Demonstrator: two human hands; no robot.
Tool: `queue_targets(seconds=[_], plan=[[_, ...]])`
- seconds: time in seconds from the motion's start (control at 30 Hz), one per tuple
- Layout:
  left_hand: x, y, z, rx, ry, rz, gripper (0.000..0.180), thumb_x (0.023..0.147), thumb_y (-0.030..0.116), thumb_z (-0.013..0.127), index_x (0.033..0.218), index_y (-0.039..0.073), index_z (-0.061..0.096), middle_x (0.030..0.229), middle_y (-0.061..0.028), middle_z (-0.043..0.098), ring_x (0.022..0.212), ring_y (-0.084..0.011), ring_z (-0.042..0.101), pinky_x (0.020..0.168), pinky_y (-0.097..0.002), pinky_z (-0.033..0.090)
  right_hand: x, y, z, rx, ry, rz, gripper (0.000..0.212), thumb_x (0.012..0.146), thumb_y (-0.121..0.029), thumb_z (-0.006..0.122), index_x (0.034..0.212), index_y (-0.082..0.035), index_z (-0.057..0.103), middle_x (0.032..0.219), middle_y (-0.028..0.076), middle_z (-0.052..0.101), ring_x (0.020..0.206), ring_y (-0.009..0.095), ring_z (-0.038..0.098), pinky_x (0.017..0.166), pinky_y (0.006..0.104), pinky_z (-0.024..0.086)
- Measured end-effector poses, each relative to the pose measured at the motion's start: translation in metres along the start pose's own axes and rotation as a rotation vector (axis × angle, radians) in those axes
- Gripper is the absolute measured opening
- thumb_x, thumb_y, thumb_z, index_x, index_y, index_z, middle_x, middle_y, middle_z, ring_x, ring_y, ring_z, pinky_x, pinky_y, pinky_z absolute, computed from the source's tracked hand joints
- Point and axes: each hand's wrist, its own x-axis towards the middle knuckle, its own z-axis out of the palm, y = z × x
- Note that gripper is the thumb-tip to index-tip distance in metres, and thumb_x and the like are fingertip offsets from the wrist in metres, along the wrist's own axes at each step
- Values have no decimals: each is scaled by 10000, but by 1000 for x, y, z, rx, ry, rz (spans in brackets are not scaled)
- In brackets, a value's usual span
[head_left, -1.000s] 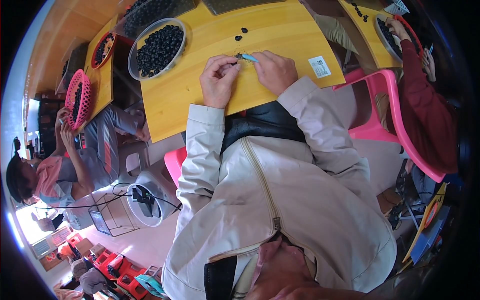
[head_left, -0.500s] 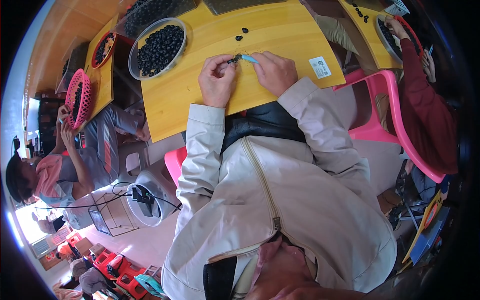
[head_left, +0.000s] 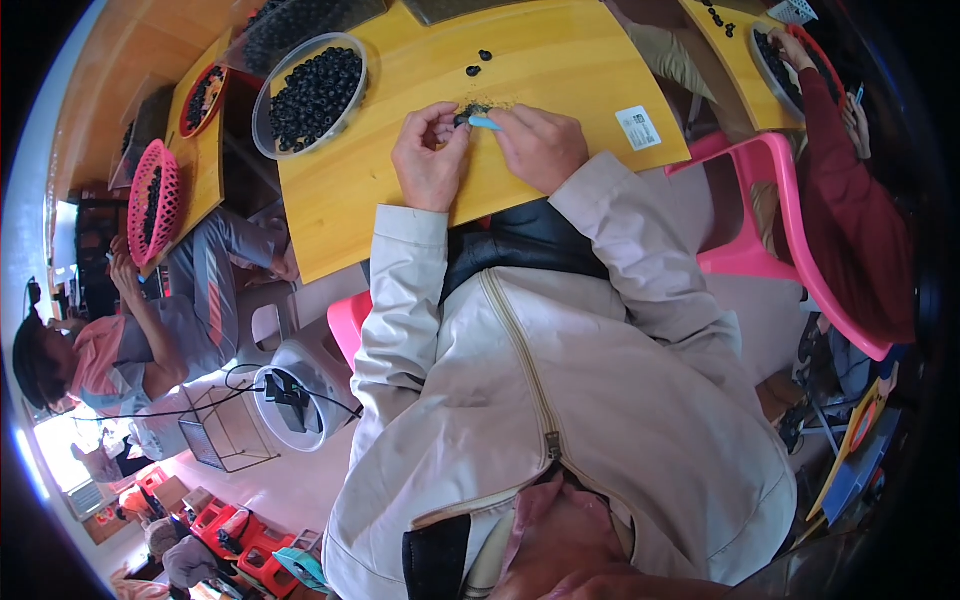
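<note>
My left hand (head_left: 430, 155) pinches a small round black part (head_left: 461, 121) between thumb and fingers, just above the yellow table (head_left: 420, 60). My right hand (head_left: 540, 148) is closed round a slim light-blue tool (head_left: 485, 123). The tool's end meets or nearly meets the part; its tip is too small to make out. Dark crumbs (head_left: 482, 107) lie scattered beyond my fingertips. Farther off rest two loose black parts, one (head_left: 485, 55) slightly behind the other (head_left: 473, 71).
A clear round tub (head_left: 365, 75) full of black ring-like parts stands at the far left. A white label (head_left: 638, 128) sits on the table's right side. Co-workers sit left and right, near a pink basket (head_left: 171, 200) and a pink chair (head_left: 790, 220).
My right hand and the blue tool have shifted slightly left and nearer to me, closer to the part in my left hand. The left hand has barely moved.
</note>
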Motion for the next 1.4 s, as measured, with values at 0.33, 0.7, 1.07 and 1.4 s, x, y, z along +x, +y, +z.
queue_targets(seconds=[0.33,0.7,1.07,1.4], plan=[[0,3,1,-18,-4,-7,336,876,-70,773,1191,-5,677,1026,-38,676,905,-92,634,839,-225,536,1,1,0,6,-7,-21,191,855,-124,761,1035,-75,722,799,78,656,698,276,691,602,398,551],[0,0,1,-11,-6,8,326,876,-71,774,1179,4,679,1020,-27,674,908,-86,626,838,-220,525,2,0,1,-7,41,-33,77,885,-146,715,940,-95,695,767,70,638,676,267,699,560,401,548],[-1,12,2,-156,32,-40,269,876,-84,749,1129,-6,701,1030,-44,653,898,-108,640,825,-231,538,3,11,5,-64,-72,183,80,894,-163,679,946,-108,704,830,76,687,733,323,717,631,461,581],[38,15,-63,275,252,257,209,880,-21,753,1085,22,745,1028,-69,664,900,-154,666,788,-274,550,2,12,0,-4,-6,213,99,892,-148,692,984,-124,722,857,80,706,739,331,711,645,464,581]])
